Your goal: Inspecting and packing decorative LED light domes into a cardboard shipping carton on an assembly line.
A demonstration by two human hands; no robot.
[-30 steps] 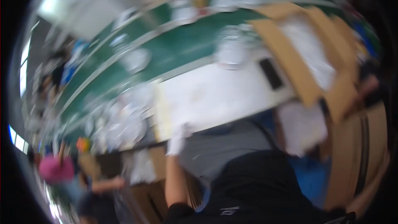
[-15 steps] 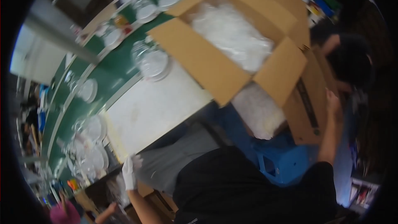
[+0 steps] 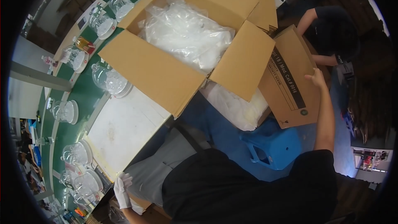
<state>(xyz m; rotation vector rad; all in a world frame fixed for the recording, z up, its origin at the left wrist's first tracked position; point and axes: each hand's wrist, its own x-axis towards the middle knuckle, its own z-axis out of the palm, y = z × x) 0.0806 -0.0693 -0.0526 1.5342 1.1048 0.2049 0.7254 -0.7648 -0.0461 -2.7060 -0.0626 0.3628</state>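
Right hand [image 3: 318,79]: arm is reaching straight out from the shoulder, fingers lying flat and spread on the top edge of a tilted cardboard box [image 3: 290,87], touching it without a closed grip. This box is leaning just to the right of the big open box [image 3: 166,74].

Left hand [image 3: 122,188]: it is wearing a white glove, hanging low and well below the big open box, at the near corner of the white work surface [image 3: 124,128]. Fingers are loosely curled and holding nothing I can make out.

The big open box is sitting with its flaps spread, full of clear plastic bags [image 3: 186,33]. A white bag [image 3: 236,105] is lying just under its right flap, a blue plastic stool [image 3: 269,145] below that.

Left of the big open box, glass domes on plates [image 3: 110,81] are standing along a green conveyor [image 3: 83,95].

Beyond the tilted box, another person [image 3: 331,33] in a dark shirt is bending over.

Versus half a second ago: the view is showing the same layout with both hands staying in about the same places; the blur of a second ago is gone.
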